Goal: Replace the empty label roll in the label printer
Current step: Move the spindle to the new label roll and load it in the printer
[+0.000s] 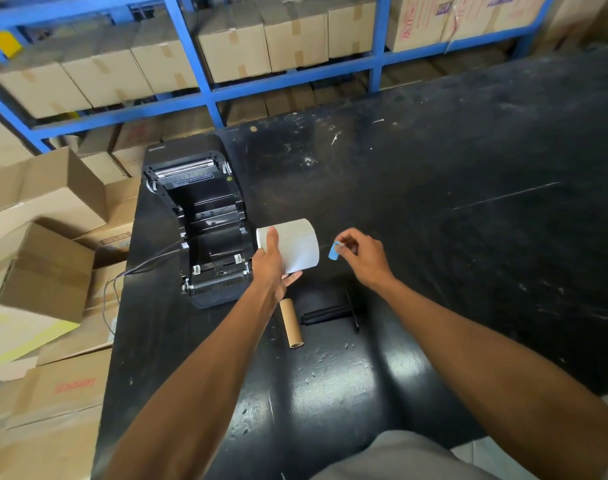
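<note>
A black label printer (205, 233) stands on the black table with its lid swung open and its roll bay bare. Just right of it, my left hand (273, 268) grips a full white label roll (297, 244), thumb across its near end. My right hand (359, 254) is beside the roll and pinches a small blue sticker tab (334, 251) between thumb and fingers. The empty brown cardboard core (291, 323) lies on the table below my left wrist. A black roll spindle (330, 315) lies just right of the core.
The black table (468, 220) stretches far to the right, scuffed and dotted with paper scraps. A cable (129, 275) runs off the printer's left side over the table edge. Open cardboard boxes (42, 271) crowd the floor at left. Blue shelving (205, 95) with boxes stands behind.
</note>
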